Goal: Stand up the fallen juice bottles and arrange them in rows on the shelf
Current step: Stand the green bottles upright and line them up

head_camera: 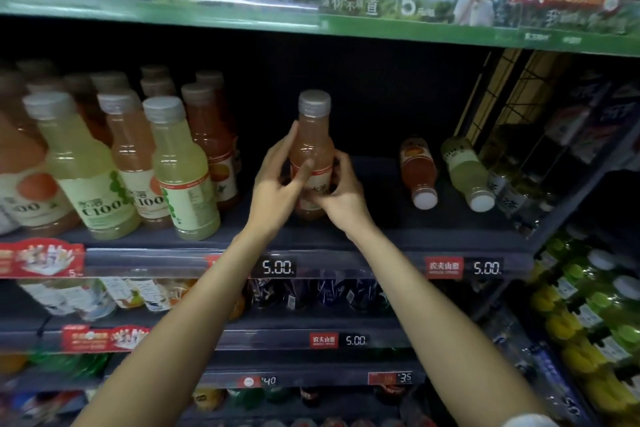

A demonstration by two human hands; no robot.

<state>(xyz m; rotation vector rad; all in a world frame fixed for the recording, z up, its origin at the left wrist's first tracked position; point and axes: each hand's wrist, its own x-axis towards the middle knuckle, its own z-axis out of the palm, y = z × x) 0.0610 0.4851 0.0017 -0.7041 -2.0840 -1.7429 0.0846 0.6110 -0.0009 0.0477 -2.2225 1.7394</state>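
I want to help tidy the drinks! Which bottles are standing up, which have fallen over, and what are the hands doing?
Pink bottle: upright, held by both hands.
Left hand: grips the pink bottle.
Right hand: grips the pink bottle low down.
Orange bottle: lying down, cap toward the front.
Green bottle: lying down, cap toward the front.
Bottles on the left: standing in rows.
Shelf: bare in the middle.

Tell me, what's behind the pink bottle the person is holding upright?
Behind the pink bottle, gripped by the left hand and right hand, only dark, unlit shelf space shows. Anything directly behind its body is covered by the bottle and both hands.
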